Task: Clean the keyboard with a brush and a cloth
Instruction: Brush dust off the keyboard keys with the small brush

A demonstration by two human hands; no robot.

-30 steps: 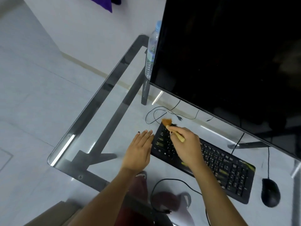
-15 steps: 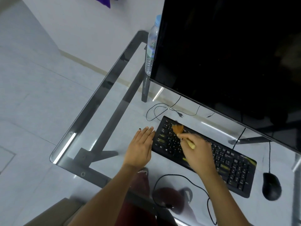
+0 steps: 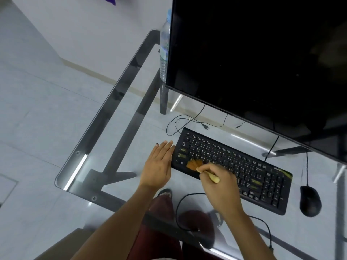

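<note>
1. Glass forms the worktop [image 3: 112, 139], clear with rounded corners on a dark metal frame, so pale floor tiles show through it.
2. On it lies the keyboard [image 3: 244, 171], a flat black plastic slab with low, white-lettered keys, running from far left to near right below a large dark monitor [image 3: 262, 62].
3. Yellowish smears mark keys at its left end and near the number pad on the right, so by the look of it cleaning is at an early stage.
4. The right hand [image 3: 219, 186] pinches the brush [image 3: 202, 169] by its pale, smooth, rounded handle, fingers curled round it; the fanned orange-brown bristles touch the near-left keys.
5. The left hand [image 3: 159, 162] lies flat on the glass with fingers straight and together, its edge just beside the keyboard's left end, apparently steadying it.
6. Most of the key area seems still to be brushed, and no cloth is in view, so wiping appears undone.
7. A matte black mouse [image 3: 309, 201] sits right of the keyboard; a ribbed clear plastic bottle [image 3: 164, 51] stands at the far edge.
</note>
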